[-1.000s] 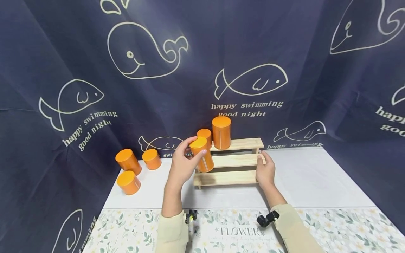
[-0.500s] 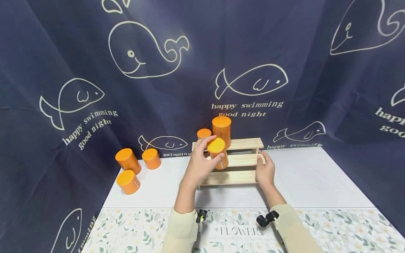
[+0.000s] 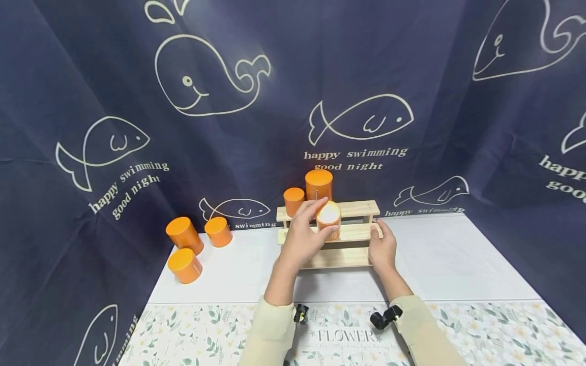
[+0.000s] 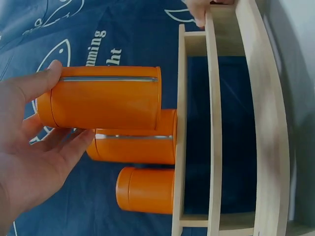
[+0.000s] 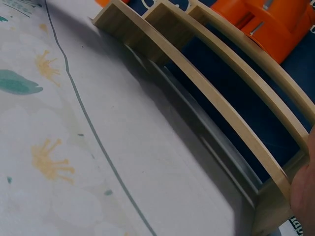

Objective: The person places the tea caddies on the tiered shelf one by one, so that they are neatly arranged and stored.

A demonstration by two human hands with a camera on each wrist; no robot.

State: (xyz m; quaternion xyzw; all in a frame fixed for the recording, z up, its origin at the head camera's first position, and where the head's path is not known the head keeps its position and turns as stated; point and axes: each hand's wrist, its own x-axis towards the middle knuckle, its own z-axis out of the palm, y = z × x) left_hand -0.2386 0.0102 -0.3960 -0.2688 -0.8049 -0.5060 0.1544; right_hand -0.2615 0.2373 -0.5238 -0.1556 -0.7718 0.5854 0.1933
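My left hand (image 3: pixel 304 235) holds an orange cylindrical canister (image 3: pixel 329 223) by its upper part, thumb on one side and fingers on the other. In the left wrist view this canister (image 4: pixel 106 101) appears in front of the top tier, its base off the boards. A three-tier wooden display rack (image 3: pixel 339 257) stands on the table. My right hand (image 3: pixel 383 247) grips the rack's right end; only its edge shows in the right wrist view. On the top tier sit a short orange canister (image 3: pixel 294 202) and a taller one (image 3: pixel 319 184), partly hidden behind the held canister.
Several more orange canisters stand on the white table (image 3: pixel 458 259) to the left: a taller one (image 3: pixel 184 235), a small one (image 3: pixel 218 232) and a wider short one (image 3: pixel 185 265). A navy cloth (image 3: pixel 256 152) hangs behind the rack. Floral covering (image 3: pixel 192 325) lies along the front.
My left hand has carried the canister rightward along the rack, from its left end to in front of the tall canister. My right hand stays on the rack's right end.
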